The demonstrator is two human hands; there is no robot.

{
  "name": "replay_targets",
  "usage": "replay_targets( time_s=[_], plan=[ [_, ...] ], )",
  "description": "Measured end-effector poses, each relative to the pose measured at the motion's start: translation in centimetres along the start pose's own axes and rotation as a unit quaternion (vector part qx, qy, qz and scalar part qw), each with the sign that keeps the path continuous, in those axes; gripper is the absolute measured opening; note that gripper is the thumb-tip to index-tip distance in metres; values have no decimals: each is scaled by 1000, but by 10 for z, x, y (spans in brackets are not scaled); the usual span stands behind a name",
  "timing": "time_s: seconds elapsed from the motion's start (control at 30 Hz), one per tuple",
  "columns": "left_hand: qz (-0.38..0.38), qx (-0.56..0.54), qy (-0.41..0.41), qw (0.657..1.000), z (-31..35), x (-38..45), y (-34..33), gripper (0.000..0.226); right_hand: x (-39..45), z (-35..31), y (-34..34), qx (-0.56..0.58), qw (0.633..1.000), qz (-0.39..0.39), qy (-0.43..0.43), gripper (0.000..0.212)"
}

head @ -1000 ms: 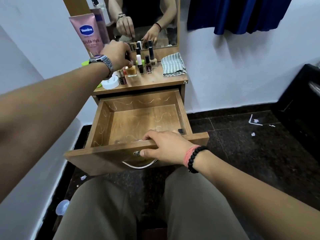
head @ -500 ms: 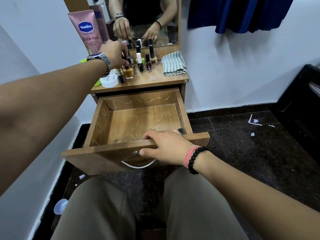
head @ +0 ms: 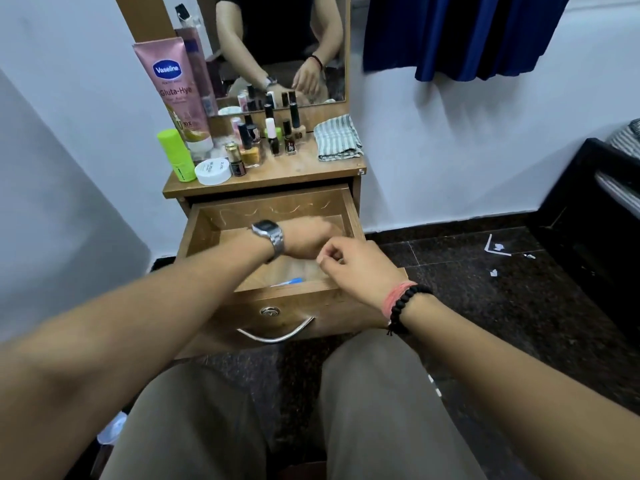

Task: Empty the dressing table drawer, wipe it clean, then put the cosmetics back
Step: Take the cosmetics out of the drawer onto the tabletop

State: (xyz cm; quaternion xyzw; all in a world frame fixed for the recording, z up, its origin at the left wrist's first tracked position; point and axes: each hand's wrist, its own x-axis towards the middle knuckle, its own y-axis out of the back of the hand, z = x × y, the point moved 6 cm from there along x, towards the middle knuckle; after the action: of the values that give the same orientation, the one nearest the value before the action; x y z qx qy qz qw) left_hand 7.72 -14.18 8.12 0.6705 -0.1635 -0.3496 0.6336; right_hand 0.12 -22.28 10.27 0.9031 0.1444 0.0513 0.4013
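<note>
Left hand blurred inside the open drawer, its fingers' state unclear; right hand fingers curled, holding nothing.

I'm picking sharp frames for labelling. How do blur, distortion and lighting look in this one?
Head view: the left hand is motion-smeared inside the drawer, the right hand is sharper; the Vaseline tube label is readable; wide-angle bending stretches the forearms at the edges; light is soft and even, without harsh glare.
</note>
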Motion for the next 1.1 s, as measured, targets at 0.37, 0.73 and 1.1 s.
replay_targets(
  time_s=[0.37,0.73,1.1],
  plan=[
    [62,61,-46,995,16,-5,-15,32,7,17,9,17,999,17,-26,22],
    [25,226,-54,972,24,-1,-19,35,7,20,12,32,998,36,-30,16],
    [200,-37,-14,979,-20,-47,12,20,9,29,22,47,993,111,-19,41]
  ],
)
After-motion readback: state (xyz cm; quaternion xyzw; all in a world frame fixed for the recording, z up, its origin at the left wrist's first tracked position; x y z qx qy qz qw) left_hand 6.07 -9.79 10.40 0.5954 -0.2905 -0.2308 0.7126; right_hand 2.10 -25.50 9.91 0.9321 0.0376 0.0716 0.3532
